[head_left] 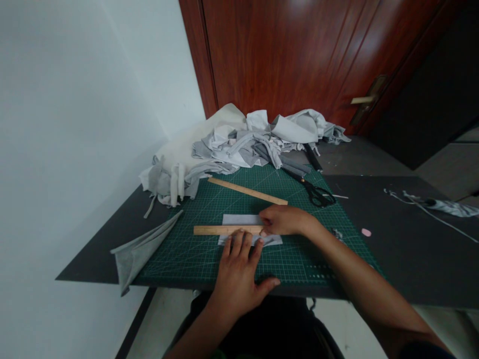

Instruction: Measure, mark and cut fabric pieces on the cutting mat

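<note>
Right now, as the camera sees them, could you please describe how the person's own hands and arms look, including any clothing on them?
The left hand and right hand are without gloves, and no watch or bracelet shows. Both visible forearms are uncovered. A dark sleeve appears at the lower right edge.

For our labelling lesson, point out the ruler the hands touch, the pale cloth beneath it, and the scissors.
Ruler point(212, 230): head view, bare wood toward its left end.
Pale cloth point(241, 219): head view, strip beyond the ruler.
Scissors point(310, 188): head view, black shank by the handles.
</note>
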A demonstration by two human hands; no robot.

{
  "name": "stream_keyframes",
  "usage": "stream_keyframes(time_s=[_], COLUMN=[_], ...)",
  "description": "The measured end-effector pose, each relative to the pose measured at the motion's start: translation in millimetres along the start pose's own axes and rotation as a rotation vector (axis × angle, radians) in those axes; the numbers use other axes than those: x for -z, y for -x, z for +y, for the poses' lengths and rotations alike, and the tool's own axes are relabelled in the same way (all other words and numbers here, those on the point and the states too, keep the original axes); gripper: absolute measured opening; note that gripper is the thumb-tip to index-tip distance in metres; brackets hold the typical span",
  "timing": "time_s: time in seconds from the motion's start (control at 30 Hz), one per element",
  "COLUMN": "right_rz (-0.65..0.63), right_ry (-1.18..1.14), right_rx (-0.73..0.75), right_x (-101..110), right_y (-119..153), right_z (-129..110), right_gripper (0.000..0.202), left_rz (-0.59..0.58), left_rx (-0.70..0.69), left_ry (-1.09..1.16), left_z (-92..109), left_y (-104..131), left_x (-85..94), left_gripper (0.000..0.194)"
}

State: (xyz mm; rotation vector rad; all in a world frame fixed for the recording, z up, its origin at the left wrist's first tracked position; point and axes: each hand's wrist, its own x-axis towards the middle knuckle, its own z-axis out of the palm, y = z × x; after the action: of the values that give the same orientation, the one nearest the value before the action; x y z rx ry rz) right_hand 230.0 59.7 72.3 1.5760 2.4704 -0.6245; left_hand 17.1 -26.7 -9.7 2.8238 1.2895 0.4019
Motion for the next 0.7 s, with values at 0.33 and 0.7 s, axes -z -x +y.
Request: stream_keyframes(time_s=[0.33, 0.7], right_rz=[0.078, 0.205], right_ry=[-0.076, -0.124], right_rx=[0.069, -0.026], right_x=[-6, -30], right_y=[-5, -2], right_z=[-3, -66], right_gripper=[0.023, 0.039], left_rz=[0.009, 0.154], left_rx=[0.052, 0.239], left_ry=[-0.012, -0.074], left_z=[2, 18], left_y=[0, 6], left_x=[2.3, -3.9], left_gripper=[0.094, 0.082])
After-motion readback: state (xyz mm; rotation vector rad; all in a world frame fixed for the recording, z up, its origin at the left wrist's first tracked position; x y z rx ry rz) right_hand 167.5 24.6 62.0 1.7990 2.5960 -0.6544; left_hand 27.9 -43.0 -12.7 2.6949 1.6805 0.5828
